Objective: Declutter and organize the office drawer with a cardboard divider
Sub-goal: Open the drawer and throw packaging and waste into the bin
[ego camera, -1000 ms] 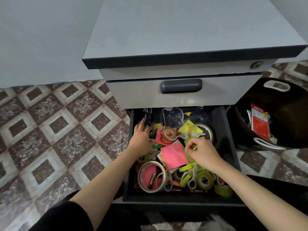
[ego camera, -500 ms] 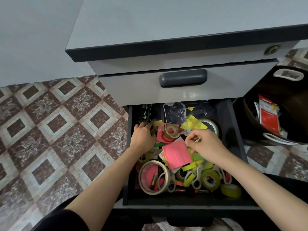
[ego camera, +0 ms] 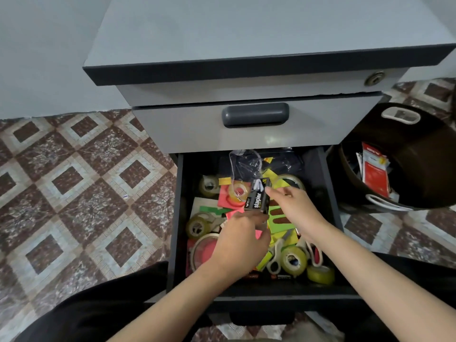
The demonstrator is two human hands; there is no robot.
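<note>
The bottom drawer (ego camera: pixel 322 193) stands pulled out, black inside and full of clutter. My left hand (ego camera: pixel 243 234) holds a small black stapler box (ego camera: pixel 256 202) from below, lifted above the mess. The fingertips of my right hand (ego camera: pixel 294 207) pinch that box at its upper right corner. Under it lie pink sticky notes (ego camera: pixel 225 199), neon green notes (ego camera: pixel 278 219), several tape rolls (ego camera: pixel 293 260), a wide masking tape ring (ego camera: pixel 203 245), white-handled scissors (ego camera: pixel 276 259) and a clear plastic bag (ego camera: pixel 246 164). No cardboard divider is in view.
The closed upper drawer with its dark handle (ego camera: pixel 255 114) overhangs the back of the open one. A black basket (ego camera: pixel 419 174) holding a red packet (ego camera: pixel 373 172) stands on the floor to the right. Patterned tile floor (ego camera: pixel 86 193) lies to the left.
My left hand has picked the stapler box out of the drawer's back left corner and brought it to the middle. My right hand left the sticky notes and took hold of the box.
</note>
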